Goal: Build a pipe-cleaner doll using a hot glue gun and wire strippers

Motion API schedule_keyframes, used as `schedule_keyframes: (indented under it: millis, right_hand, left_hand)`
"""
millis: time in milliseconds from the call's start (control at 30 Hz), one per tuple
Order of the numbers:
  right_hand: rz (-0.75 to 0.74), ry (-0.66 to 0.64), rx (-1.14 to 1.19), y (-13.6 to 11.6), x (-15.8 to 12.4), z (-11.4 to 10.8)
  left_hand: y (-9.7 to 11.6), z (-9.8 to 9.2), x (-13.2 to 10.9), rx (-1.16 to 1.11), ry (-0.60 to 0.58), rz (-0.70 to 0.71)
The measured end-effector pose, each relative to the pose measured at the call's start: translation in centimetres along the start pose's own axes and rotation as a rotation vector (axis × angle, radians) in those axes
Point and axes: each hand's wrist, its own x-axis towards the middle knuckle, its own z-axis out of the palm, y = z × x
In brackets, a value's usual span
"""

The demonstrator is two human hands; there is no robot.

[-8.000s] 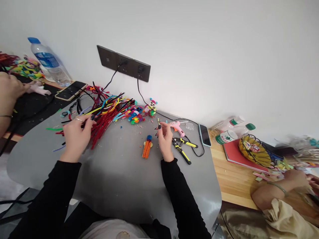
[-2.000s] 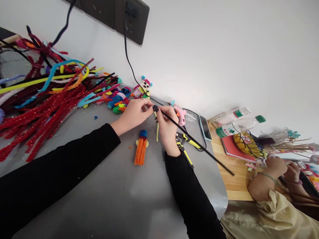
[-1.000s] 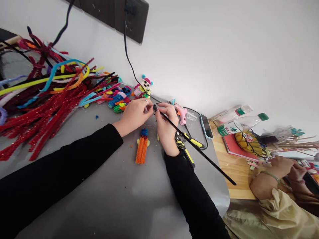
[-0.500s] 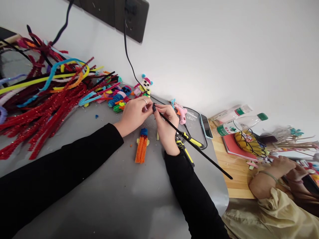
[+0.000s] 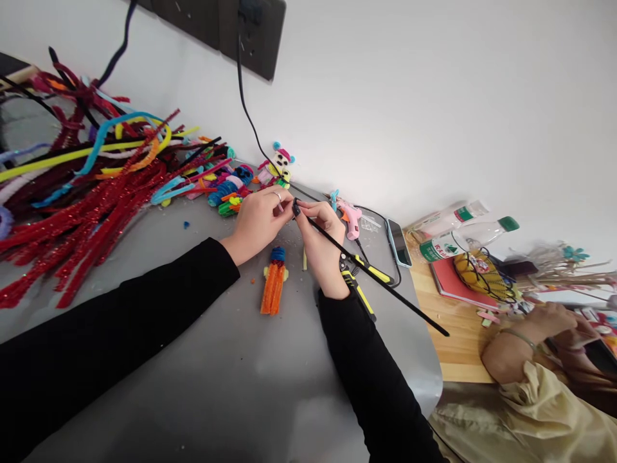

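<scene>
My left hand (image 5: 258, 222) and my right hand (image 5: 322, 247) meet above the grey table (image 5: 216, 360), fingertips pinched together on one end of a long black pipe cleaner (image 5: 380, 286). Its free end sticks out to the right, over the table edge. A short pale yellow pipe cleaner piece (image 5: 304, 258) hangs under my right hand; which hand grips it is hidden. Just below my hands lies a small orange figure with a blue head (image 5: 273, 283).
A heap of coloured pipe cleaners (image 5: 91, 193) fills the left. Small finished figures (image 5: 277, 164) stand by the wall. Yellow-handled pliers (image 5: 359, 286), a pink glue gun (image 5: 349, 218) and a phone (image 5: 398, 242) lie right of my hands. Another person's arm (image 5: 525, 334) rests on the wooden table (image 5: 453, 347).
Eight seconds ago my left hand was in the pipe cleaner heap; it has since joined the right hand with a black pipe cleaner. Over the last second, only small finger movements.
</scene>
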Motion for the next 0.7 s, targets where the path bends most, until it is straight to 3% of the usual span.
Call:
schedule_keyframes:
  millis: [400, 533, 700]
  right_hand:
    - [0.034, -0.026, 0.098, 0.3, 0.0, 0.0]
    - [0.008, -0.016, 0.038, 0.0, 0.0, -0.2]
    - [-0.040, 0.113, -0.031, -0.4, 0.5, -0.9]
  left_hand:
    - [-0.1, 0.1, -0.1, -0.002, 0.012, -0.010]
    - [0.2, 0.2, 0.1, -0.026, 0.031, -0.004]
    - [0.9, -0.1, 0.4, -0.084, -0.022, -0.038]
